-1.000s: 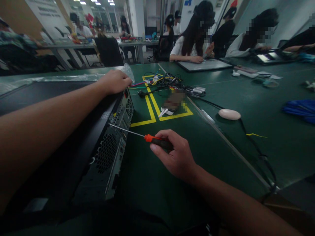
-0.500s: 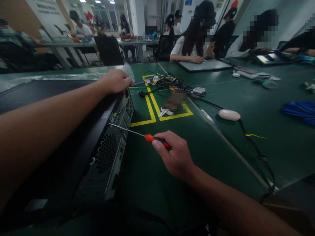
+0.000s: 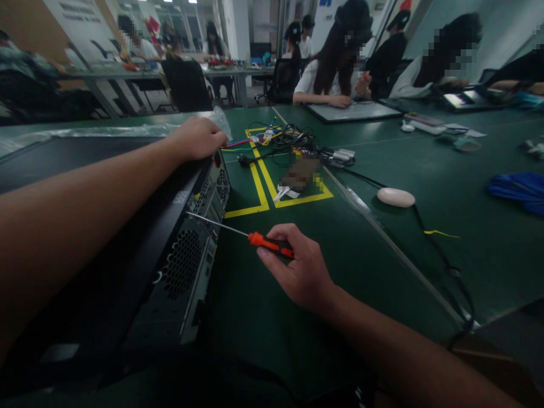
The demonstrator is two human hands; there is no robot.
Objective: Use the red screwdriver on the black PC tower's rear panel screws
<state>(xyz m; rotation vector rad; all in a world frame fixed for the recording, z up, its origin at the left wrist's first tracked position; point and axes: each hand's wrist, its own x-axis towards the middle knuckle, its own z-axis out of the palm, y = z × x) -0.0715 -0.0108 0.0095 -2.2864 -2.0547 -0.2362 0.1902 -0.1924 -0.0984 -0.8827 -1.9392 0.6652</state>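
A black computer case (image 3: 127,198) lies at the left with its metal rear panel facing right, showing a fan grille, ports and vent holes. My left hand (image 3: 198,137) is closed over its far rear corner, the fingers bent and partly hidden behind the edge. In my right hand (image 3: 300,263) is a screwdriver (image 3: 272,245) with an orange and black handle, held between thumb and fingers. Its long thin shaft points left, and the tip meets the rear panel near the case's upper edge, above the honeycomb vent. The exact contact at the tip is too small to make out.
Tangled cables (image 3: 293,139) lie beyond the case, near yellow tape (image 3: 261,192) on the green table (image 3: 382,294). A pale oval object (image 3: 396,197) sits on a black cord. Blue cloth-like material (image 3: 516,191) is at the right. Several people sit across the room.
My right thumb and fingers have shifted on the screwdriver, so more of the orange handle shows. The tip remains at the same place on the panel. My left hand stays on the corner.
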